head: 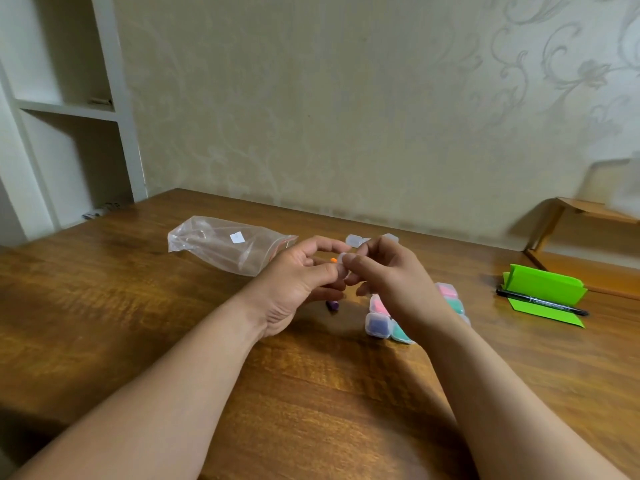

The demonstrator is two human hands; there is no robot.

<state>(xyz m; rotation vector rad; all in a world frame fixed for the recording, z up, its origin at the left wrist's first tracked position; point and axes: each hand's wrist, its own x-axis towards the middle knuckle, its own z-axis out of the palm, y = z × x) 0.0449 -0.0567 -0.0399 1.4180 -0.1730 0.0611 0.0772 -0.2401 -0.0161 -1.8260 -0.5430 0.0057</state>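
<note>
Now the left hand (301, 282) pinches a small clear plastic box (343, 259) steady while the right hand (391, 271) grips its lid, seemingly to pry it open.

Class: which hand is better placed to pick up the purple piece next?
Left, probably. Both pinch the small clear box, but lower fingers of the left hand are beside the purple piece; the right hand is farther.

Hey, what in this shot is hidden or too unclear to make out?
Head view, small clear box between left hand and right hand: fingers cover it, lid state unclear.
Head view, orange bit: mostly behind left fingers.
Head view, coloured boxes: right hand hides some.
Head view, pen print: too small.
</note>
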